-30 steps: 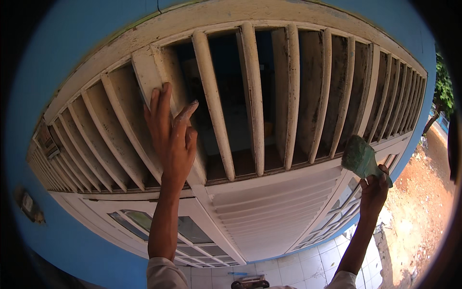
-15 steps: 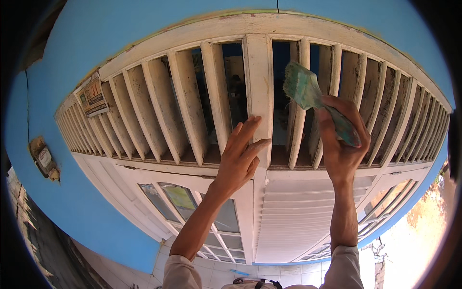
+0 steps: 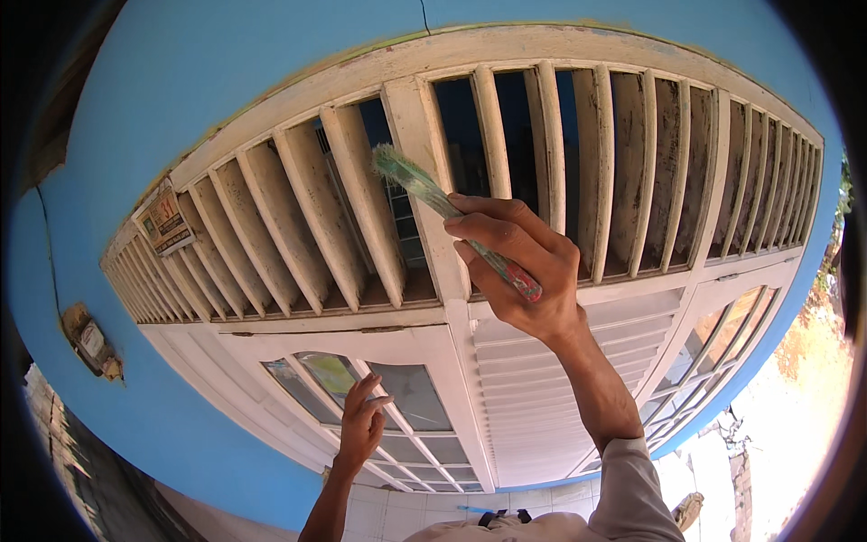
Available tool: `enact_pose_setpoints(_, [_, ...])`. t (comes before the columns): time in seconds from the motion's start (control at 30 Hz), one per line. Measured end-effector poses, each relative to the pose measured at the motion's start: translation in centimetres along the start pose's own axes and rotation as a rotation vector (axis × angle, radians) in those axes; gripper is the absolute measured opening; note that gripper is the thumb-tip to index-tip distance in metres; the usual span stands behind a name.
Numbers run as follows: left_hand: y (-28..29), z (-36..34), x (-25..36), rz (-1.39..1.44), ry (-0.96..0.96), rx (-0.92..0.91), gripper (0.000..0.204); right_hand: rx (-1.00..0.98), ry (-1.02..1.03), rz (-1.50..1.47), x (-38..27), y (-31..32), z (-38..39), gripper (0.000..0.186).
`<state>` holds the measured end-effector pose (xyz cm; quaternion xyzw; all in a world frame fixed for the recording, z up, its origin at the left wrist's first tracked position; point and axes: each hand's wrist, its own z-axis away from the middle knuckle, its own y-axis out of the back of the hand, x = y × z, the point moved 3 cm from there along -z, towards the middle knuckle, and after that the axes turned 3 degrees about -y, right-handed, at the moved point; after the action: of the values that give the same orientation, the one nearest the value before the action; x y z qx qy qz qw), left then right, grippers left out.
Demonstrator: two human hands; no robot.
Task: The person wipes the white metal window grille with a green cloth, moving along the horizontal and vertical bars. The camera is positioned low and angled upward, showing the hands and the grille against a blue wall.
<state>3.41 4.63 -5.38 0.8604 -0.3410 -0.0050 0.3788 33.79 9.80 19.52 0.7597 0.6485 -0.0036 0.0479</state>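
Observation:
My right hand grips a worn green paintbrush with red marks on its handle. The bristles point up-left, in front of the louvred vent's white slats, just beside its central post; contact is unclear. My left hand is lower, its fingers apart and empty, in front of a small-paned window; I cannot tell if it touches it.
A paper sign hangs on the left slats. A damaged fixture sits on the blue wall. A white panel and another window are beneath the vent. Tiled floor and bright ground lie below.
My right hand has swung left with the brush, bringing the bristles toward the central post. My left hand has dropped from the slats down to the window's level.

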Motion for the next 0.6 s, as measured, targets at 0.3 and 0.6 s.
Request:
enact_pose_setpoints(0.3, [-3.8,7.9,0.6,0.179,0.525,-0.312,0.009,0.131,-0.182,0.108,6.1,2.5,-1.2,0.021])
enact_pose_setpoints(0.6, [-6.1,18.8,-3.6,0.213,0.464,-0.785,0.031,0.421,-0.166,0.065,2.9,8.0,0.2,0.02])
